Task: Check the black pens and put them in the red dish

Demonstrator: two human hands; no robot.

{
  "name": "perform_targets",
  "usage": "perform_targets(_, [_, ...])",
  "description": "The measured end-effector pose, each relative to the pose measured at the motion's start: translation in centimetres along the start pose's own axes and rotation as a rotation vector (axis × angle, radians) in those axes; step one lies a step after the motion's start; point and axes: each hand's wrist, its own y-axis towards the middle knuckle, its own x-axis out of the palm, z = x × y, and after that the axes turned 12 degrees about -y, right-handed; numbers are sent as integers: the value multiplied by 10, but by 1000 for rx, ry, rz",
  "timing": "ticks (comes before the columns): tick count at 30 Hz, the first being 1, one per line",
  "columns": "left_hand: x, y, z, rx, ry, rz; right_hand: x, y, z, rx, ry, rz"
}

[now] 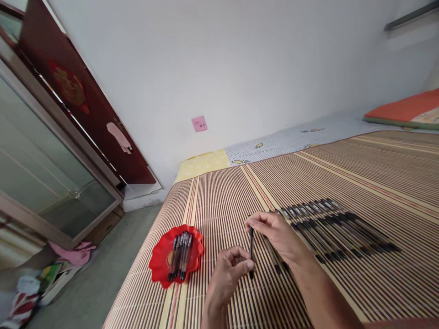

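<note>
Bottom centre of frame: my L hand [226, 274], 1 of 2 in view, is curled almost closed, thumb & forefinger pinched on the lower end of 1 black pen [251, 250]. Just above it and to the right, my R hand [276, 235] is loosely curled, fingertips nipping the upper end of the same pen. So both hands have hold of it, 1 at each end, w/ the rest of the fingers folded in.

The pen sits low in the centre of the frame, between the 2 hands, just over the bamboo mat [219, 201]. Long axis runs nearly straight up-down in frame, i.e. pointing away from me toward the wall. Can't tell which end is the tip; both are covered by fingers.

Left of my L hand, lower left-centre: 1 red scalloped plate [157, 261] flat on the mat, w/ approx 5-6 black pens [180, 255] bunched in it, side by side, all lying near up-down in frame like mine.

Right of my R hand, mid-right: a row of pens [329, 226] laid parallel on the mat, approx a dozen; they overlap, so exact no. unclear. They slant from upper left to lower right.

Further back: 1 yellow sheet [202, 164] and 1 white printed sheet [284, 137] at the mat's far edge. Upper right: 1 orange cushion [401, 108]. On the wall, upper centre: 1 pink sticky note [199, 124]. Left edge: 1 glass door [44, 178], 1 dark red door [85, 105].
</note>
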Motion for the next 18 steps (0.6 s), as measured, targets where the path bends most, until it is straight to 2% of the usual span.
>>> perform_targets(4, [2, 0, 0, 32, 63, 48, 5, 2, 5, -31, -5, 14])
perform_targets(6, [-2, 0, 1, 68, 78, 87, 1, 4, 10, -38, 6, 43])
perform_targets(9, [-16, 2, 3, 137, 68, 184, -17, 7, 19, -17, -54, 206])
perform_targets(12, [-30, 4, 5, 192, 42, 279, -36, 8, 28, 28, -533, 348])
perform_targets(15, [-36, 5, 5, 206, 34, 313, -33, 7, 33, 68, -939, 259])
perform_targets(18, [-32, 6, 4, 206, 46, 304, -12, 6, 37, 79, -1058, 141])
